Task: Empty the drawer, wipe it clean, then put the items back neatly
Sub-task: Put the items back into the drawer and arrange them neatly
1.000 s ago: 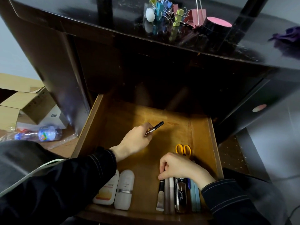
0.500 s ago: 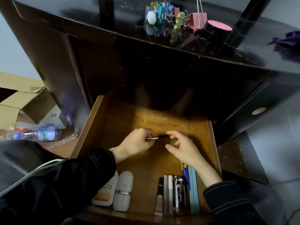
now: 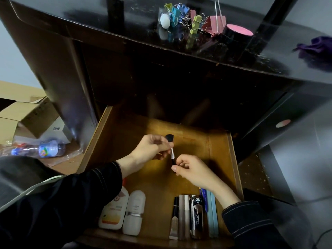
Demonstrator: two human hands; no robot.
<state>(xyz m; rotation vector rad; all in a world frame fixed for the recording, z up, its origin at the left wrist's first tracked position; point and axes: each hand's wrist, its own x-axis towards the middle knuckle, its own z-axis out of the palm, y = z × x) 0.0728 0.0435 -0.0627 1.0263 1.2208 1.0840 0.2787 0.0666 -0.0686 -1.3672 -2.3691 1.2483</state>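
Observation:
The wooden drawer stands pulled out below the dark desk. Over its middle, my left hand pinches a small black makeup brush with its bristle head pointing away from me. My right hand pinches the brush's lower handle end. Two white bottles lie at the drawer's front left. A row of slim tubes and pens lies at the front right, partly under my right wrist.
On the glossy desk top sit coloured binder clips, a black tape roll with a pink core and a purple cloth. Cardboard boxes and a plastic bottle lie on the floor at left.
My right hand left the row of pens and came up to the brush, then took its handle end. The brush turned from lying sideways to pointing away from me.

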